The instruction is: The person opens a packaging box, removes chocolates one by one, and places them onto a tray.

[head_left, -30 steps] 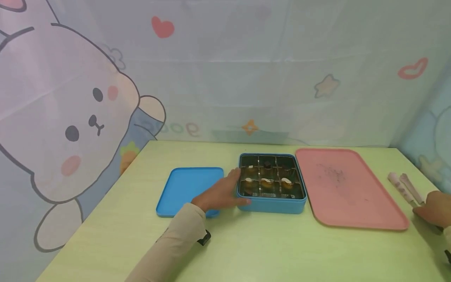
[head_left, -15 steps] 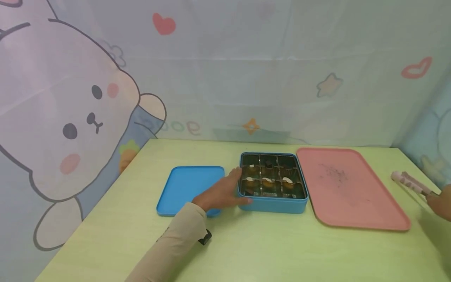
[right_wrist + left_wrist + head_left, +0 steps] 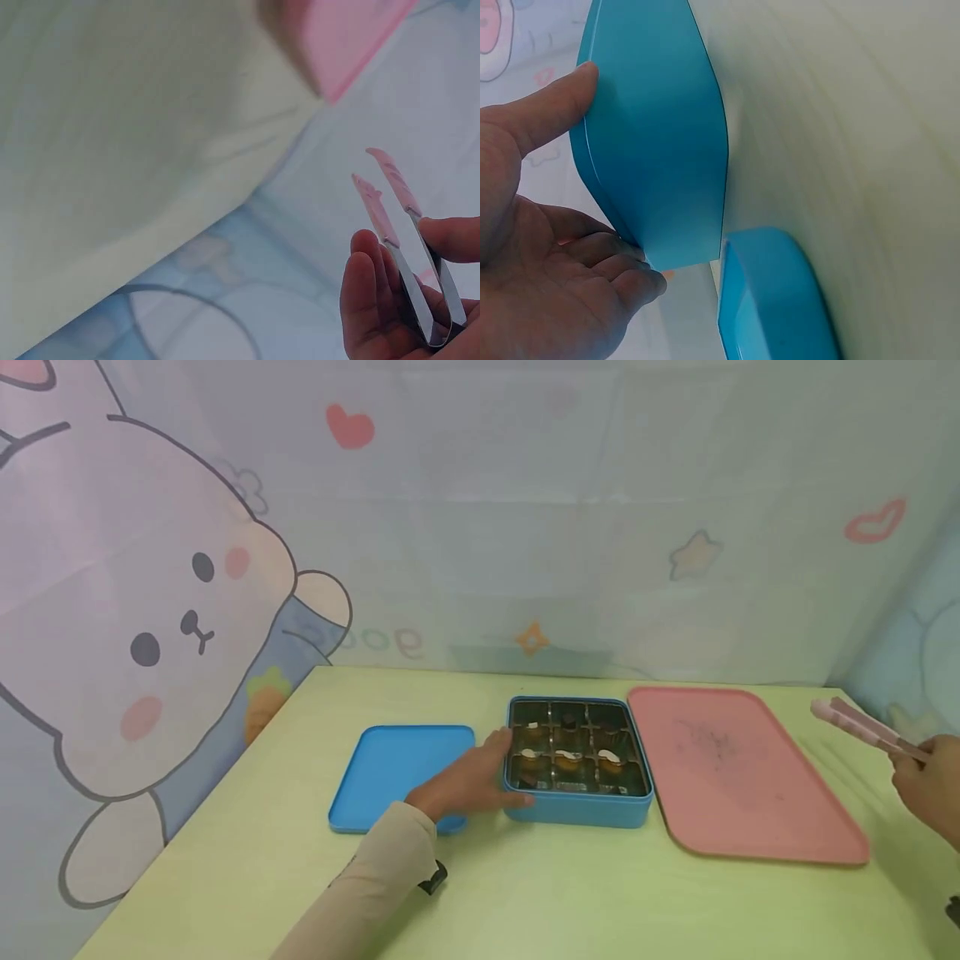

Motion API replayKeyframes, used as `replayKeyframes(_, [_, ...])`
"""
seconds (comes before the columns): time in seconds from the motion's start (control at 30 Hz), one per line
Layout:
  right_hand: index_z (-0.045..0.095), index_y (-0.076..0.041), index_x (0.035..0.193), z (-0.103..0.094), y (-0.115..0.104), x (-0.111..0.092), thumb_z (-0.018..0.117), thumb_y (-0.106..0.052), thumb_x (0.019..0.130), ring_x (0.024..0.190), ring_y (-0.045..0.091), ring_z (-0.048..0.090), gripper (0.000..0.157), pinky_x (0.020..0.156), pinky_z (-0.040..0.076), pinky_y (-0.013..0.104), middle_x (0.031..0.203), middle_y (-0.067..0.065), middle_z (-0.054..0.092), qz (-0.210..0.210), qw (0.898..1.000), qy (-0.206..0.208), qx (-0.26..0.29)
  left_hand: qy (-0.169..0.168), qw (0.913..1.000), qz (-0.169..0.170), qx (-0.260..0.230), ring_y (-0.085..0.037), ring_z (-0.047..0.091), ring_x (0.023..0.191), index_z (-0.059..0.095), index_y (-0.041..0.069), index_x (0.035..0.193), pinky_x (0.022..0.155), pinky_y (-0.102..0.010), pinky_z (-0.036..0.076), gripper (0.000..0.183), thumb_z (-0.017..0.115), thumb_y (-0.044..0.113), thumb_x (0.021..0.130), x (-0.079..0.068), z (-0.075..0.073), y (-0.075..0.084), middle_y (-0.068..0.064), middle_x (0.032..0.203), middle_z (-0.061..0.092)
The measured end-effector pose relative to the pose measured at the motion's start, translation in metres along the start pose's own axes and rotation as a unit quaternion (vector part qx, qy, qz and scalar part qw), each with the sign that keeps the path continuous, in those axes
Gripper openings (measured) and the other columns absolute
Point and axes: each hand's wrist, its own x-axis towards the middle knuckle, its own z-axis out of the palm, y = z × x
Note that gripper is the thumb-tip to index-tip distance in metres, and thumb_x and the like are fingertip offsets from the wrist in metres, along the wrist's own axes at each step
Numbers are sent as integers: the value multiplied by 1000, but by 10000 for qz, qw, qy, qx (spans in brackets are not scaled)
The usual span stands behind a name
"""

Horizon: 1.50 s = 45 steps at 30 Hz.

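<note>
A blue box (image 3: 588, 811) stands mid-table, divided inside by dark glossy compartments, some with small pale and dark pieces. My left hand (image 3: 471, 777) rests at its near-left corner, thumb at the front rim and fingers along the left side. In the left wrist view the thumb touches the box wall (image 3: 660, 142) and the fingers lie loosely bent at its edge. My right hand (image 3: 930, 785) holds food tongs (image 3: 862, 724) in the air at the right, pinched between thumb and fingers. Their pink tips (image 3: 379, 214) stand slightly apart with nothing between them.
Left of the box lies a flat blue lid (image 3: 405, 768), partly behind my left hand. A pink tray (image 3: 750, 785) with dark specks lies right of the box, close beside it. A printed cloth (image 3: 585, 527) hangs behind the table.
My right hand has lifted the tongs from the table's right side, and they now point left toward the tray. The left hand stays at the box.
</note>
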Motion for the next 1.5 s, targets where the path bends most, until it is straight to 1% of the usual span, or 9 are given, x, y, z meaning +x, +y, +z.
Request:
replayKeyframes(0.13, [51, 26, 93, 3, -16, 3, 48, -10, 100, 39, 15, 37, 37, 38, 29, 30, 52, 23, 53, -79, 9987, -191, -469, 4, 10000, -12, -61, -27, 5, 160, 4, 11, 163, 129, -51, 19, 107, 73, 47, 90, -1, 1, 1, -8, 171, 4])
replayKeyframes(0.3, [62, 18, 95, 5, -56, 3, 63, -10, 93, 44, 21, 46, 28, 42, 34, 33, 63, 25, 62, -1040, 9926, 4, -624, 1, 10000, 28, -76, -28, 6, 160, 5, 10, 163, 129, -52, 19, 106, 73, 47, 90, -3, 0, 2, -9, 171, 4])
replayKeyframes(0.43, [71, 9, 98, 15, -88, -4, 75, -8, 85, 55, 31, 61, 22, 50, 42, 29, 83, 27, 73, -1746, 9843, 167, -223, 24, 10000, 43, -57, -28, 7, 160, 5, 10, 163, 129, -51, 19, 106, 73, 47, 90, -4, 0, 2, -9, 171, 5])
replayKeyframes(0.57, [75, 0, 99, 32, -115, -19, 82, -6, 79, 59, 15, 63, 22, 55, 41, 17, 88, 19, 77, -2259, 9738, 82, 256, 37, 9999, 64, -80, -28, 8, 160, 5, 10, 163, 129, -51, 20, 105, 73, 46, 91, -4, 1, 2, -9, 171, 6])
replayKeyframes(0.7, [76, -5, 97, 43, -140, -33, 84, -5, 75, 61, -5, 46, 24, 54, 35, 17, 86, 10, 78, -2531, 9657, -161, 551, 41, 9999, 111, -82, -29, 9, 159, 6, 10, 163, 129, -50, 21, 105, 73, 46, 91, -3, 2, 1, -9, 171, 7])
replayKeyframes(0.9, [77, -6, 98, 51, -168, -40, 86, -6, 74, 67, 12, 66, 25, 61, 48, 21, 90, 9, 79, -2783, 9577, -158, 714, 103, 9999, 84, -96, -29, 11, 159, 8, 10, 163, 129, -50, 22, 106, 74, 46, 90, -5, 1, 1, -9, 171, 9])
replayKeyframes(1.0, [79, -8, 97, 54, -177, -40, 86, -8, 74, 75, 22, 74, 24, 67, 57, 31, 93, 8, 79, -2832, 9559, -197, 751, 135, 9998, 111, -124, -30, 11, 159, 8, 9, 163, 129, -50, 22, 106, 75, 46, 89, -6, -1, 2, -9, 171, 9])
replayKeyframes(1.13, [80, -14, 95, 57, -183, -40, 87, -12, 76, 74, 15, 73, 21, 68, 59, 34, 92, 3, 79, -2729, 9569, -410, 904, 142, 9998, 112, -128, -30, 11, 159, 8, 10, 163, 129, -50, 22, 106, 75, 46, 89, -6, -1, 1, -9, 171, 9])
replayKeyframes(1.5, [79, -10, 102, 64, -195, -41, 83, -21, 83, 69, -4, 65, 22, 60, 54, 19, 92, 7, 79, -1763, 9627, -1185, 1679, 107, 9998, 40, -150, -30, 11, 159, 7, 11, 163, 128, -51, 22, 106, 74, 47, 89, -6, 0, 1, -8, 171, 8])
